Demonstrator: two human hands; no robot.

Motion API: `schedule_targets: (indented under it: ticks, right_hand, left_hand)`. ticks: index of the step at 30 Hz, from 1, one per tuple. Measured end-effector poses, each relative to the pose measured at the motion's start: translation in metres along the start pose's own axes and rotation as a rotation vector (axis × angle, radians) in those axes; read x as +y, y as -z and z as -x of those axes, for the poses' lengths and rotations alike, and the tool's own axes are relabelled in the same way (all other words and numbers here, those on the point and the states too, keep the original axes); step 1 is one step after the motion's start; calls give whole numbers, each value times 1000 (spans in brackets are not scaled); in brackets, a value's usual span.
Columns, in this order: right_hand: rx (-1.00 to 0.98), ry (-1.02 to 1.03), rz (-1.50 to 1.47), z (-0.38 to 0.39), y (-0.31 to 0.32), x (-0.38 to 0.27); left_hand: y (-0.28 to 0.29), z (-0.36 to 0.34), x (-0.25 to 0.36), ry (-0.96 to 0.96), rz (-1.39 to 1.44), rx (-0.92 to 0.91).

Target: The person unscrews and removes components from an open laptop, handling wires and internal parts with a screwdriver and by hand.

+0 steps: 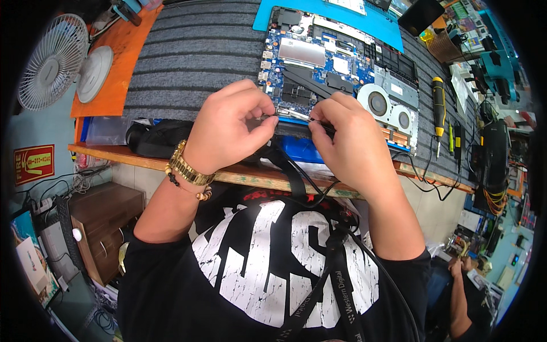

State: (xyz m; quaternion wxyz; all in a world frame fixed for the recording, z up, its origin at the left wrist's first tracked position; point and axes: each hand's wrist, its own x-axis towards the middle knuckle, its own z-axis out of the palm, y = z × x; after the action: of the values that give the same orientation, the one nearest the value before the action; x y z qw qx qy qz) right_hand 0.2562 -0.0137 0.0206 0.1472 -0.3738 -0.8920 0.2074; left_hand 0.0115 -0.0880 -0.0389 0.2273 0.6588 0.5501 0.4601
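An opened laptop base (316, 74) lies on the striped mat, its blue circuit board and two round fans exposed. At its near edge, a slim silver metal strip (294, 114) spans the gap between my hands. My left hand (231, 122), thumb and forefinger pinched, grips the strip's left end. The right end sits at the curled fingertips of my right hand (353, 134), which is closed on it. Both sets of fingertips partly cover the strip, so its exact kind is unclear. A dark flat bar (310, 82) crosses the board just beyond.
A yellow-and-black screwdriver (438, 105) lies right of the laptop, near a green pen-like tool (450, 138). Beneath the laptop's far side is a blue mat (330, 23). A white fan (54, 62) stands far left. Another person's arm (458, 296) shows at lower right.
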Motion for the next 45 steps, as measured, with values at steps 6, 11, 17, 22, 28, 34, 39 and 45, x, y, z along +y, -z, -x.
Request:
schedule_targets:
  ticks: [6, 11, 17, 22, 28, 34, 39, 45]
  right_hand:
    - [20, 41, -6, -2, -1, -3]
    - [28, 68, -58, -4, -2, 0]
    - [39, 87, -89, -6, -3, 3]
    - [3, 33, -133, -5, -3, 4]
    - [10, 32, -144, -3, -4, 4]
    - [24, 43, -144, -4, -5, 4]
    - [70, 77, -161, -4, -9, 7]
    - [76, 67, -155, -3, -7, 6]
  left_hand:
    - [5, 2, 1, -5, 4, -6]
    - [7, 1, 3, -12, -6, -15]
    - [7, -1, 3, -28, -25, -18]
    - [6, 0, 3, -24, -35, -28]
    - [5, 0, 3, -19, -34, -33]
    - [5, 0, 5, -8, -16, -29]
    - [3, 0, 4, 21, 8, -22]
    - [4, -2, 5, -18, -12, -13]
